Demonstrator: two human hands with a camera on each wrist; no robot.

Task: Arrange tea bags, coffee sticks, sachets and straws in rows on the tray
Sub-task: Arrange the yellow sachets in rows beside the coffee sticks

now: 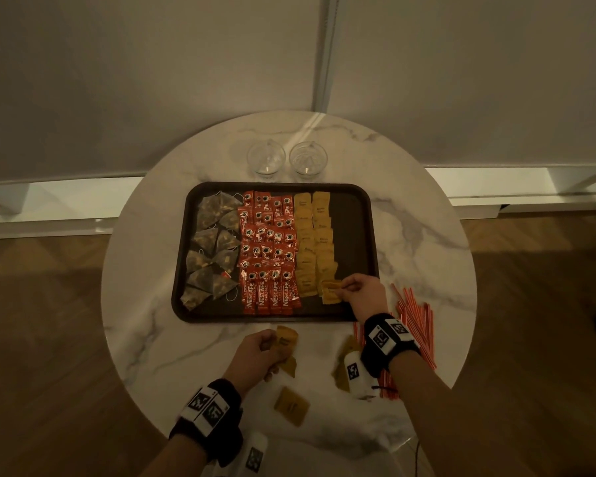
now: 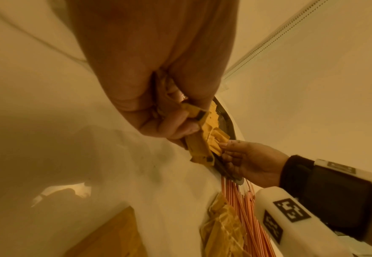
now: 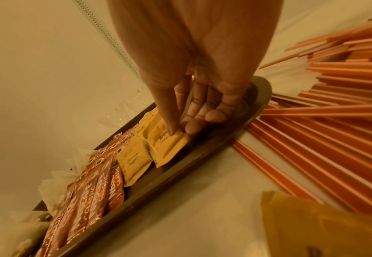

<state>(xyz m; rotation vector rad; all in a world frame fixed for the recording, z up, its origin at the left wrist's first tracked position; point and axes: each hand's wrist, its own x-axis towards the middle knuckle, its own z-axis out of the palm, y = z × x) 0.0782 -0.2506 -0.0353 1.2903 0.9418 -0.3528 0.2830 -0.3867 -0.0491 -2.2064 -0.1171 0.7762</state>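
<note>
A dark tray on the round marble table holds tea bags at left, red coffee sticks in the middle and two columns of yellow sugar sachets. My right hand pinches one sachet at the near end of the right column, low over the tray. My left hand grips a small bunch of yellow sachets above the table in front of the tray. Orange straws lie in a heap on the table right of the tray.
Two glass cups stand behind the tray. Loose sachets lie on the table near its front edge, and more sit under my right wrist. The tray's right strip is bare. A wall and a white ledge lie behind the table.
</note>
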